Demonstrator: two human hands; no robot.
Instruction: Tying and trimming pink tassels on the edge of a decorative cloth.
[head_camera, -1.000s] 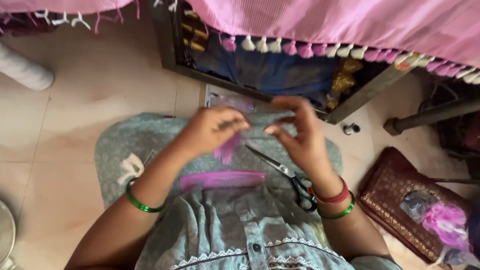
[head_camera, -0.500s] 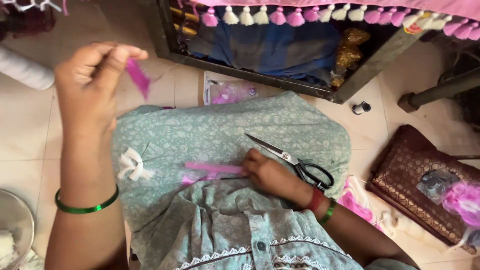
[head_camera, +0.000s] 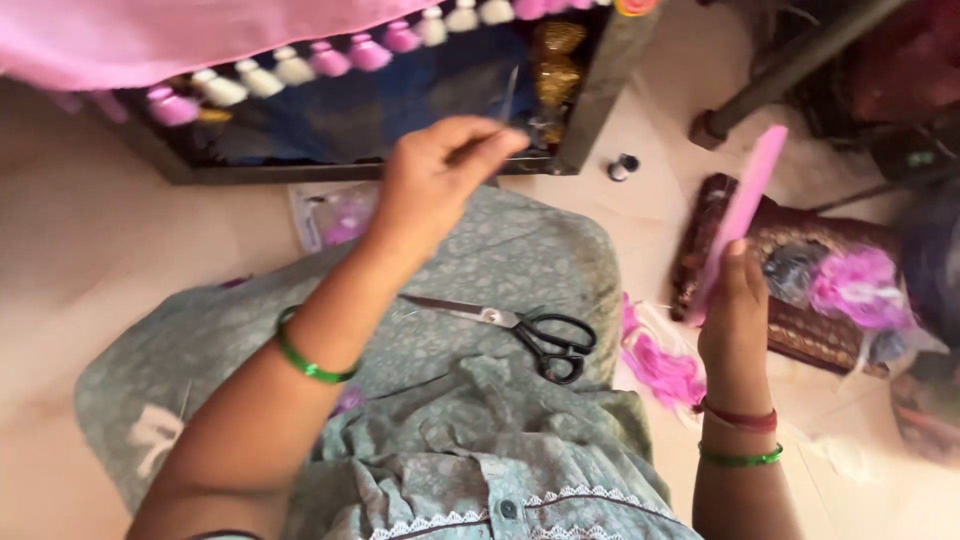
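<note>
The left hand (head_camera: 440, 170) is raised toward the far side of the scene, its thumb and fingertips pinched together on what looks like a thin needle or thread pointing up at the dark frame (head_camera: 590, 95); the picture is too blurred there to say which. The right hand (head_camera: 735, 310), out to the right, is closed around the lower end of a flat pink strip of card (head_camera: 745, 205) that stands tilted up and away from it. Between the two arms, a pair of black-handled scissors (head_camera: 515, 325) lies loose on the grey-green patterned fabric (head_camera: 480, 250) over the lap, blades pointing left and apparently shut. The scissors look like the main risk: with both hands up and busy, a shift of the knees could slide them off the cloth onto the pale tiled floor (head_camera: 120, 260), or a forearm coming down could meet the points. The fine thing in the left hand's pinch could slip and be lost in the folds of the fabric. Near the right wrist, a bundle of loose pink thread (head_camera: 665, 370) lies on the floor beside a brown embroidered pouch (head_camera: 790, 290) and could snag the bangles. Along the far edge hangs pink cloth with a row of pink and white tassels (head_camera: 330, 55).
</note>
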